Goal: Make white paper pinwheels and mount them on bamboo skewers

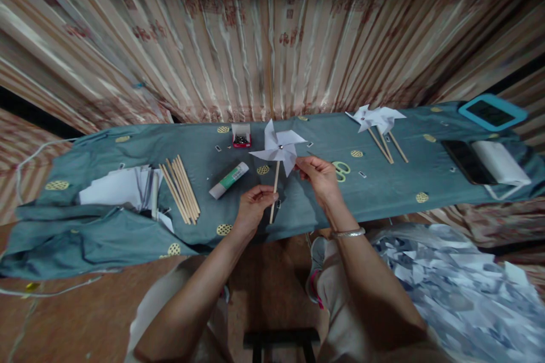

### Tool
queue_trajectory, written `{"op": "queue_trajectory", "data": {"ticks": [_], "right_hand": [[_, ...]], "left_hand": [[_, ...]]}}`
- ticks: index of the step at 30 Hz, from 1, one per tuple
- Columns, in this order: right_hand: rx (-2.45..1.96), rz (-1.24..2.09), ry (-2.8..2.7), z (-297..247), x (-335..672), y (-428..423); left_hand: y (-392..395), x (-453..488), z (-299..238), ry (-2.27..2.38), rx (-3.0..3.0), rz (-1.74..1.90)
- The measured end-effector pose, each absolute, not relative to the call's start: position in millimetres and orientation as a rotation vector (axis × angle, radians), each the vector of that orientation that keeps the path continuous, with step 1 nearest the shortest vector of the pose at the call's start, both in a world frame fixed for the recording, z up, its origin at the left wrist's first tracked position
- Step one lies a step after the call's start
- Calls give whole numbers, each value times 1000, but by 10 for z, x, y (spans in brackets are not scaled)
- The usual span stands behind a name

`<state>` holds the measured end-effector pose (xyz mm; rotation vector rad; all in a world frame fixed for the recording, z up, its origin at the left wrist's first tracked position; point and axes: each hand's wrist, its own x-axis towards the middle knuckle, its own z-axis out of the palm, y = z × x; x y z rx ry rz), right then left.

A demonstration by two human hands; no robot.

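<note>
So the pinwheel [280, 146] was over the desk's [383, 198] middle, its stick [276, 177] pointing at the front edge, left hand [254, 208] clamped on that stick, probably to steady it, while the right hand [320, 177] looked pinched on one blade [290, 161].

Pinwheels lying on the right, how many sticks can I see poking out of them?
3: the left stick and the middle stick, lower ends close together, and the right stick, set apart. The overlapping pinwheels may hide more.
</note>
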<state>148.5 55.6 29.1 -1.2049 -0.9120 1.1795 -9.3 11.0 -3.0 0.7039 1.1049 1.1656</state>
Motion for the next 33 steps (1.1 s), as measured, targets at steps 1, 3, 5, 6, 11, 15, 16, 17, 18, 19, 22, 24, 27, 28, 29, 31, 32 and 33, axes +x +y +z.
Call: {"op": "queue_trajectory", "data": {"ticks": [1,3,5,6,11,15,16,17,18,19,22,24,27,28,29,31,32,33], "right_hand": [[-1202,1191,-915,291,1475,549],[-1200,1210,-921,288,1457,536],[-1202,1224,-918,282,1442,527],[-1204,1231,-912,280,1436,524],[-1214,1269,-910,290,1402,510],[-1203,1281,-920,297,1367,493],[-1196,1284,-925,295,1360,488],[-1189,1288,-931,291,1354,482],[-1184,1289,-938,287,1349,477],[-1181,1291,-947,283,1346,471],[-1187,1294,-979,280,1344,455],[-1200,1296,-997,280,1344,451],[-1218,1279,-1037,258,1340,455],[-1225,1261,-1063,243,1338,456],[-1233,1236,-1094,225,1337,453],[-1263,1166,-1177,184,1339,428],[-1285,1127,-1233,165,1343,403],[-1310,1091,-1304,149,1347,367]], "left_hand": [[110,-94,-30,1104,701,1167],[109,-96,-30,1106,698,1169],[109,-99,-31,1109,697,1171],[109,-100,-32,1111,696,1172],[114,-99,-34,1106,693,1171],[112,-94,-30,1098,681,1162],[111,-93,-28,1097,683,1161],[110,-92,-26,1099,689,1160],[110,-90,-24,1100,697,1159],[110,-89,-21,1102,704,1159],[109,-80,-16,1106,717,1155],[108,-72,-14,1109,722,1147],[112,-61,-9,1119,724,1138],[116,-59,-4,1117,713,1139],[122,-57,3,1112,696,1143],[138,-59,27,1098,648,1156],[148,-63,45,1088,622,1163],[158,-68,67,1074,597,1171]]}}
